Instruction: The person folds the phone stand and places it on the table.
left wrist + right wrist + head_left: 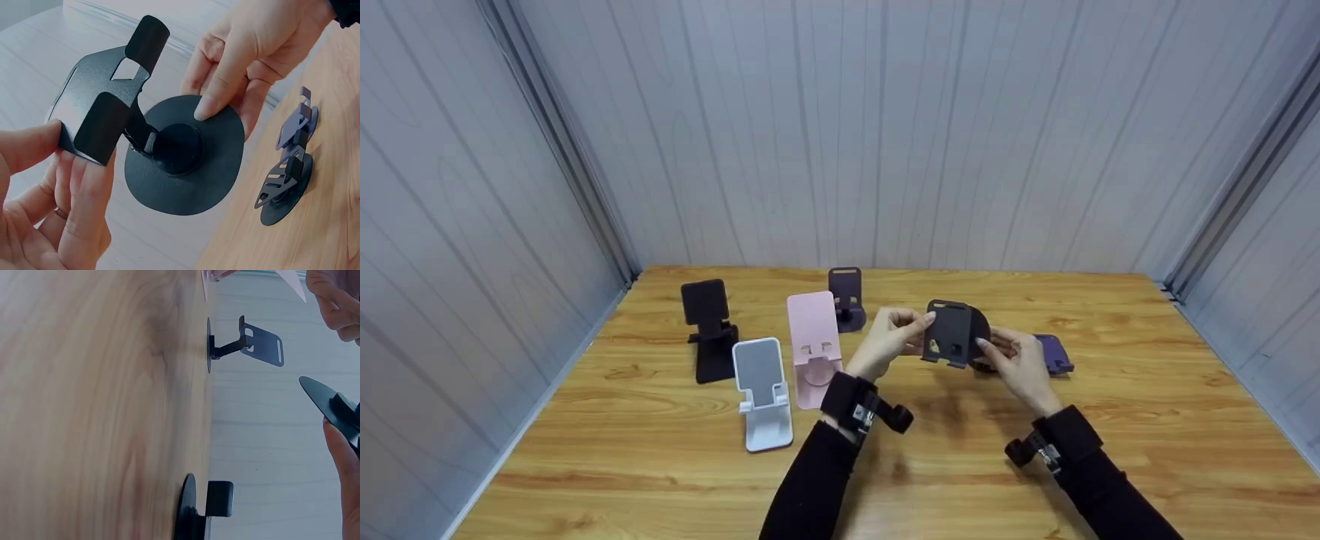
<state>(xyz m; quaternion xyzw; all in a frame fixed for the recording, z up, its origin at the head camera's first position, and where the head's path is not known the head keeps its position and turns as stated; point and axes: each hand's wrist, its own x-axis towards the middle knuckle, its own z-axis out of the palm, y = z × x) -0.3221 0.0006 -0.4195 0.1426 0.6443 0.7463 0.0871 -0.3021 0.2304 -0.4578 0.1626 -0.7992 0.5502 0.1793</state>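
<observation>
Both hands hold a black phone stand (pixel 949 334) up over the table, its round base turned sideways. My left hand (pixel 885 341) pinches the edge of the slotted back plate, thumb on one face and fingers behind. In the left wrist view, the plate's two bent hooks (pixel 147 45) face the camera, and a short hinged arm joins the plate to the disc base (pixel 219 163). The right hand (pixel 1020 367) grips that disc at its rim, thumb (pixel 208 107) on the hub side. In the right wrist view, the stand is partly cut off.
Left of the hands stand a pink phone stand (pixel 812 322), a white one (pixel 757 375) and a black one (pixel 705 300). A dark purple stand (pixel 845 289) is farther back. A purple stand (pixel 1054 356) and a black stand (pixel 281 194) lie beyond the right hand. Panelled walls (pixel 840 135) enclose the table.
</observation>
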